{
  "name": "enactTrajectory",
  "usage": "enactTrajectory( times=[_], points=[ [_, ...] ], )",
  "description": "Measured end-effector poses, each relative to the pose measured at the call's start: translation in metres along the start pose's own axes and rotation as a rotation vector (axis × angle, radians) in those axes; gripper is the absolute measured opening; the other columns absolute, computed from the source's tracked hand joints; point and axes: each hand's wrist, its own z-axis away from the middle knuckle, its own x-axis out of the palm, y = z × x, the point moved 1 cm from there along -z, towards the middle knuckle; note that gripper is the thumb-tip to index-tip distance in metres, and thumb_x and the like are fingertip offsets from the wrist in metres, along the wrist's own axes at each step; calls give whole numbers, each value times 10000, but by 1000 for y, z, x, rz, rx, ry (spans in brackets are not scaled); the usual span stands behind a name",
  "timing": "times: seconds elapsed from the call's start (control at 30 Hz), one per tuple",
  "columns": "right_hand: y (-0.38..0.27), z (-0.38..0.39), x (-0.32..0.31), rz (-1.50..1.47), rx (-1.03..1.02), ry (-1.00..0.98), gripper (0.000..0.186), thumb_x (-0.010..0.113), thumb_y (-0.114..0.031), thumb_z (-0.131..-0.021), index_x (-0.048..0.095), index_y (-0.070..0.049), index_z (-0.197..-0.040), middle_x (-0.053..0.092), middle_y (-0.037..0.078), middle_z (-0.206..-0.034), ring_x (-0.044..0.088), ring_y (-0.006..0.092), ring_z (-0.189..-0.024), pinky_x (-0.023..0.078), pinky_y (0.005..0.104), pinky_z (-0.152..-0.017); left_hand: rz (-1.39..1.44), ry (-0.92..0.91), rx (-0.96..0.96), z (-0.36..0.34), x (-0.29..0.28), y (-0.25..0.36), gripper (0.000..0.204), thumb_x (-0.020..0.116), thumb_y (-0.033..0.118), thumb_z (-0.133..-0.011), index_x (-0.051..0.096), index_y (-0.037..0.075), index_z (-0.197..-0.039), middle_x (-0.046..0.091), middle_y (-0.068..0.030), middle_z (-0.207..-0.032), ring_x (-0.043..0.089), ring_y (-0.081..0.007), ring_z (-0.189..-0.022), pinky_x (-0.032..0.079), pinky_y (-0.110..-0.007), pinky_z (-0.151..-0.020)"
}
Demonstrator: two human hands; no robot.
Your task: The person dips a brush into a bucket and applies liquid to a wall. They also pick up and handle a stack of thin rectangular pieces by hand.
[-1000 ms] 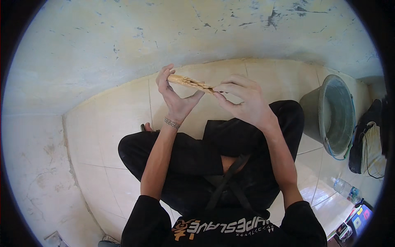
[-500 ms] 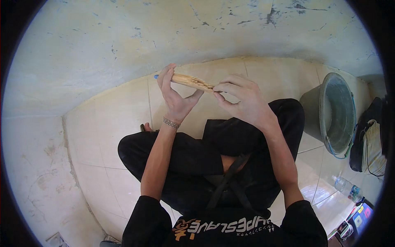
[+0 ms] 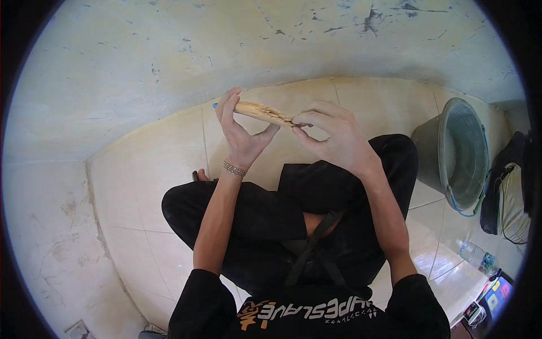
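Note:
A long, pale wooden piece (image 3: 261,112), splintered or layered along its upper side, is held up nearly level in front of the wall. Its left end has a blue tip (image 3: 214,105). My left hand (image 3: 243,135) is closed on it, with fingers behind the left part and the thumb under the middle. At the tapered right end, my right hand (image 3: 333,135) pinches with thumb and fingers. A small, dark, thin object (image 3: 305,125) shows between those fingertips, against the wood; its kind is too small to tell.
My crossed legs in black trousers (image 3: 243,212) lie below my hands on the tiled floor (image 3: 152,186). A grey bucket (image 3: 432,150) stands tilted-looking at the right. Past it are a dark bag (image 3: 497,192) and a plastic bottle (image 3: 479,257). The wall (image 3: 254,51) rises just ahead.
The small dark object shows more plainly between my right fingertips. Both hands and the wooden piece stay almost where they were.

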Motion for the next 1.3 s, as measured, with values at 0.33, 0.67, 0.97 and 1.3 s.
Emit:
enactTrajectory(
  times=[0.33, 0.67, 0.97, 1.3],
  points=[
    [-1, 3, 3, 12, 1, 2, 144, 723, -6, -749, 661, -28, -878, 629, 80, -801, 625, 238, -715, 490, 339, -645, -27, -16, 11, 4, -3, 1, 1003, 918, 119, -525, 334, 61, -1339, 456, -178, -1296, 432, -342, -1212, 376, -447, -998],
    [-2, 2, 8, -112, 42, 90, 122, 697, -24, -754, 660, -33, -870, 626, 85, -805, 631, 245, -729, 501, 343, -651, 3, 27, 38, 5, -1, 3, 1034, 919, 105, -533, 300, 66, -1360, 451, -184, -1292, 444, -350, -1205, 396, -453, -979],
    [-2, 2, 9, -78, 7, 102, 134, 719, -28, -733, 661, -44, -853, 618, 74, -786, 623, 241, -726, 496, 344, -650, 10, 35, 4, 4, 0, 6, 1043, 925, 116, -532, 293, 51, -1359, 443, -189, -1299, 446, -347, -1195, 415, -434, -959],
    [-9, 0, 10, -113, -22, 162, 165, 731, 43, -730, 665, -7, -873, 629, 78, -797, 645, 198, -709, 508, 295, -635, 10, 104, 101, 6, -2, 4, 1073, 935, 149, -557, 247, 68, -1375, 412, -188, -1326, 445, -309, -1183, 457, -389, -890]
  ],
)
